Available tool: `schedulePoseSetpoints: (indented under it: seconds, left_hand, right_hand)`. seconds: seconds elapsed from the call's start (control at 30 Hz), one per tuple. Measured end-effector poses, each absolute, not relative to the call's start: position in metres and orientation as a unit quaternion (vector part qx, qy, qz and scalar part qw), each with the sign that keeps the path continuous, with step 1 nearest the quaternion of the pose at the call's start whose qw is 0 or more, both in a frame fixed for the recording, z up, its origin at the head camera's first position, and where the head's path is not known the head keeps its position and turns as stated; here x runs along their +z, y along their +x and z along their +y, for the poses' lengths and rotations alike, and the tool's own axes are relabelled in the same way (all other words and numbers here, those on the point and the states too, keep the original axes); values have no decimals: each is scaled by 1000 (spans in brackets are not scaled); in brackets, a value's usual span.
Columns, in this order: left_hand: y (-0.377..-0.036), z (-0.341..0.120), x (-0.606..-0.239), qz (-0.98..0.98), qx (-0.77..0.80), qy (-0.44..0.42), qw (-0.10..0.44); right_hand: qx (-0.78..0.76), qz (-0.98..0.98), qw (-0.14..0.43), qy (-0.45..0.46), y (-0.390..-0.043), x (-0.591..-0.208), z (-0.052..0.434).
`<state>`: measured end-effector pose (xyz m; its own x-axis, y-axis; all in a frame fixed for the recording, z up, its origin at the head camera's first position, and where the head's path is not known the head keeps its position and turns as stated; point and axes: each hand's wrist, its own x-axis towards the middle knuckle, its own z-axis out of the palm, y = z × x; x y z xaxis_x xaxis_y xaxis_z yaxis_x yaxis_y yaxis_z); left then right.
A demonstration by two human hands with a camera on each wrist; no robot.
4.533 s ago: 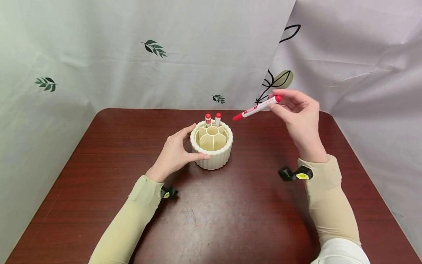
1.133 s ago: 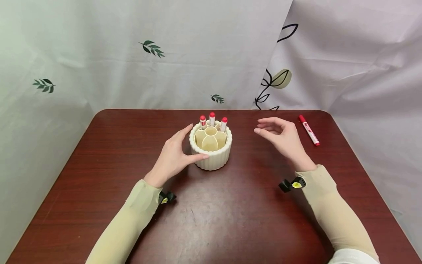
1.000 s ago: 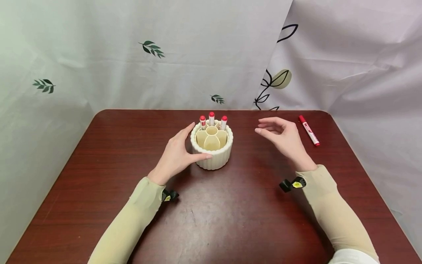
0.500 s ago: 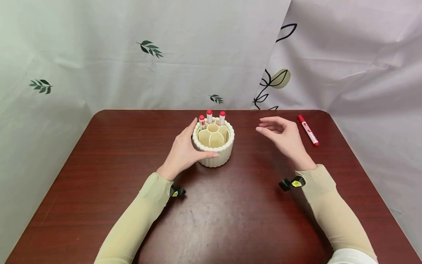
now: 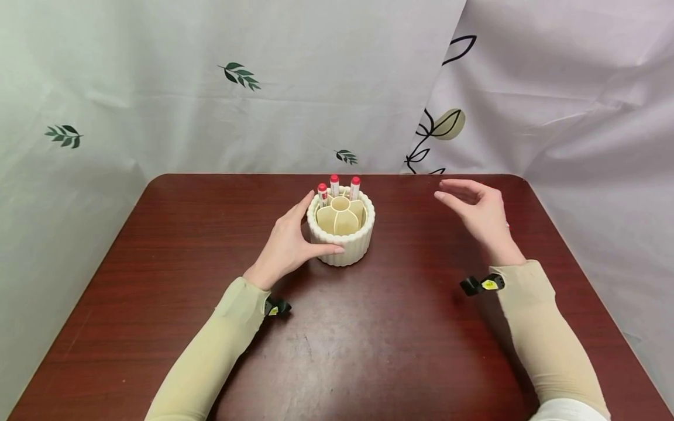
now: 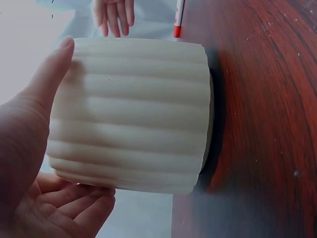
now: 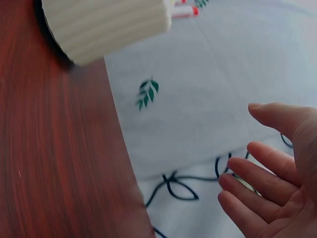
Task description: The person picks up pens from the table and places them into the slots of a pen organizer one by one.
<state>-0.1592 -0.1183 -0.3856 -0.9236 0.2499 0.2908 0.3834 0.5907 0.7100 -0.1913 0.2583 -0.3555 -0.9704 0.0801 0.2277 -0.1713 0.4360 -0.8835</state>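
Observation:
A cream, ribbed pen holder [image 5: 344,248] with petal-shaped compartments stands mid-table. Three red-capped markers [image 5: 355,188] stand upright in its rear compartments; the front ones show no pens. My left hand [image 5: 286,242] grips the holder from the left, thumb across the front and fingers round the far side, as the left wrist view also shows on the ribbed wall [image 6: 129,114]. To the right, my right hand [image 5: 476,213] hovers above the table, fingers extended and holding nothing. It mostly hides a loose red-and-white marker, whose tip [image 6: 177,30] shows in the left wrist view.
The dark red wooden table [image 5: 337,351] has rounded far corners. A pale curtain [image 5: 295,88] with leaf prints hangs behind it and along both sides. Small black cameras [image 5: 481,285] are worn at both wrists.
A marker earlier in my right hand stands in the holder as the third. The holder has turned a little under my left hand. Lately my right hand moved right, over the loose marker.

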Motion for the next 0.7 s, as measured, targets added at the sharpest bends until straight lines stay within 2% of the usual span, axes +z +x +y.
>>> schedulePoseSetpoints:
  seconds: [0.7]
  left_hand:
    - [-155, -127, -386, -886, -405, -197, 107]
  right_hand:
    - [527, -837, 112, -100, -190, -362, 334]
